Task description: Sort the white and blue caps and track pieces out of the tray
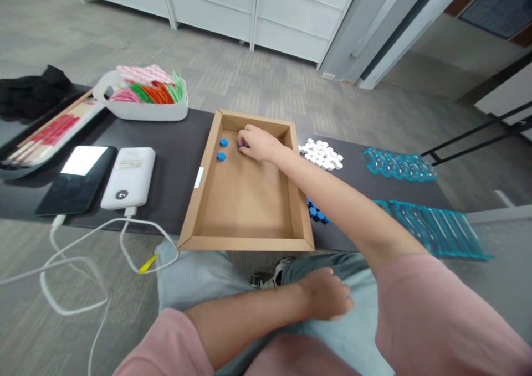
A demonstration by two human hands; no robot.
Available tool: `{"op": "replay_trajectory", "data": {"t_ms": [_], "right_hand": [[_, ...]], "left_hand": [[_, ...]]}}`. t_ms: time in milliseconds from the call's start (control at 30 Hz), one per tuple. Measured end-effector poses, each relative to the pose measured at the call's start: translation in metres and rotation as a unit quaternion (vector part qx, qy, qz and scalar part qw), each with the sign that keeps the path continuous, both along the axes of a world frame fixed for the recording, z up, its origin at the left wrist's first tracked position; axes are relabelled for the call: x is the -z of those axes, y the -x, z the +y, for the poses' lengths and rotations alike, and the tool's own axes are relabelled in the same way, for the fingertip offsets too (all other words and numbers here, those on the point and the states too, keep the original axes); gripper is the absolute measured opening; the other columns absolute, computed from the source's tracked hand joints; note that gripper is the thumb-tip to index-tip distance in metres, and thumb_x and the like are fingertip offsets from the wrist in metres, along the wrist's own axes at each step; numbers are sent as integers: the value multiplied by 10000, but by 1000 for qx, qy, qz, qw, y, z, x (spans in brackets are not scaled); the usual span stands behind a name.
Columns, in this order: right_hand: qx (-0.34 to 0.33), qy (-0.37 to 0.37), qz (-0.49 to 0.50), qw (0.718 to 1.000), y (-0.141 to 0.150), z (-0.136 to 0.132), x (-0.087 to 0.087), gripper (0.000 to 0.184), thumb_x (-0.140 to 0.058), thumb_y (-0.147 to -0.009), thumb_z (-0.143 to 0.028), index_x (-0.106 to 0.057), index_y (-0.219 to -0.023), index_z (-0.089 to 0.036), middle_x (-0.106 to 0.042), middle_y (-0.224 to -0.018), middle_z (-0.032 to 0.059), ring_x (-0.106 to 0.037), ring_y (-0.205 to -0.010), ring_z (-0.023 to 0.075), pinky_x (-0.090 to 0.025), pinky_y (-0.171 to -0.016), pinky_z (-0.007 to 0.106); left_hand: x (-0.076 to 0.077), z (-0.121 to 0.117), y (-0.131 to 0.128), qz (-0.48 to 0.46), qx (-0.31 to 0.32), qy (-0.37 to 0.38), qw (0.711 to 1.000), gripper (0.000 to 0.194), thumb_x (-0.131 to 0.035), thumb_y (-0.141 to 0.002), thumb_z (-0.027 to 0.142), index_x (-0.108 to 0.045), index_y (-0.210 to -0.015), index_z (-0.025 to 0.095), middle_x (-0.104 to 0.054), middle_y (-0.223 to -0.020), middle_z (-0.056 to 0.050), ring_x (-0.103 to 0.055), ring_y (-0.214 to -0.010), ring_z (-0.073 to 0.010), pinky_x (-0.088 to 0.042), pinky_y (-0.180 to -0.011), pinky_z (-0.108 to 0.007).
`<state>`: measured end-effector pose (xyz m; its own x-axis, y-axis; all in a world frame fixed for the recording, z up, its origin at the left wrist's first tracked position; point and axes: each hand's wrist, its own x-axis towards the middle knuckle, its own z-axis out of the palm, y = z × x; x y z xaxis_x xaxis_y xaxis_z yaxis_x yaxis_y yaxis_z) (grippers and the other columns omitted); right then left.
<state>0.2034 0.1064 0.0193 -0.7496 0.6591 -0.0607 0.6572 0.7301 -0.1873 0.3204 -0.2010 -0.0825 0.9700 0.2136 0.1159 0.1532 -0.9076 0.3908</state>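
Observation:
My right hand [258, 143] reaches into a shallow cardboard box [245, 243], its fingers pinched on a dark blue hexagonal piece [241, 145] near the box floor. To the left of those fingers, two blue hexagonal pieces, one farther [223, 142] and one nearer [221, 156], lie apart on the floor of the box. My left hand [326, 294] is closed in a fist above my lap, in front of the box; whatever may be inside it is hidden.
White pieces [322, 154] are piled right of the box, with blue pieces [318, 213] partly behind my right forearm. Clear teal plastic trays [432, 229] lie farther right. A power bank [129, 178], phone [77, 179], cables and a white basket [145, 111] occupy the left.

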Motion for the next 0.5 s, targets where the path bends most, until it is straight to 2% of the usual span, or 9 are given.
{"op": "replay_trajectory", "data": {"t_ms": [100, 167, 267, 333, 400, 500], "right_hand": [[-17, 43, 69, 997, -13, -11, -2, 111, -732, -1061, -151, -775, -1147, -205, -830, -1288, 139, -765, -1120, 305, -574, -988, 422], [-28, 75, 143, 986, -31, -21, -9, 182, -746, -1057, -186, -778, -1233, -219, -843, -1215, 95, -759, -1061, 281, -581, -964, 411], [-22, 79, 237, 968, -78, -38, -34, 318, -748, -1105, -293, -794, -1419, -259, -852, -1260, 74, -765, -1067, 273, -607, -977, 424], [20, 56, 257, 965, -122, -50, -53, 285, -751, -1138, -387, -843, -1389, -289, -848, -1279, 77, -772, -1113, 292, -621, -1006, 452], [92, 41, 260, 960, -171, -61, -67, 244, -781, -1136, -482, -880, -1275, -308, -846, -1227, 79, -772, -1132, 315, -633, -1007, 475], [220, 45, 277, 934, -241, -77, -68, 239, -868, -1057, -553, -849, -1113, -322, -838, -1098, 77, -767, -1053, 315, -644, -943, 480]], "left_hand": [[-5, 0, -2, 20, -3, 14, 1000, 207, -817, -1167, 332, -839, -1017, 191, -876, -1061, -148, -863, -909, -252, -317, -649, -346], [-8, 1, -2, 34, -6, 26, 999, 202, -824, -1169, 339, -847, -1024, 201, -884, -1079, -134, -869, -934, -241, -329, -643, -339], [-11, 2, 0, 41, -10, 32, 999, 147, -816, -1169, 305, -867, -1082, 198, -898, -1141, -133, -880, -994, -235, -368, -659, -335], [-12, 1, 2, 43, -12, 33, 998, 129, -787, -1174, 253, -876, -1113, 182, -900, -1158, -139, -883, -1023, -239, -403, -692, -343], [-12, 0, 4, 45, -11, 34, 998, 164, -749, -1191, 234, -883, -1126, 164, -899, -1156, -146, -880, -1030, -243, -431, -730, -354], [-11, -3, 4, 47, -7, 39, 998, 197, -730, -1204, 242, -888, -1128, 152, -898, -1139, -145, -870, -1015, -243, -446, -764, -359]]}}
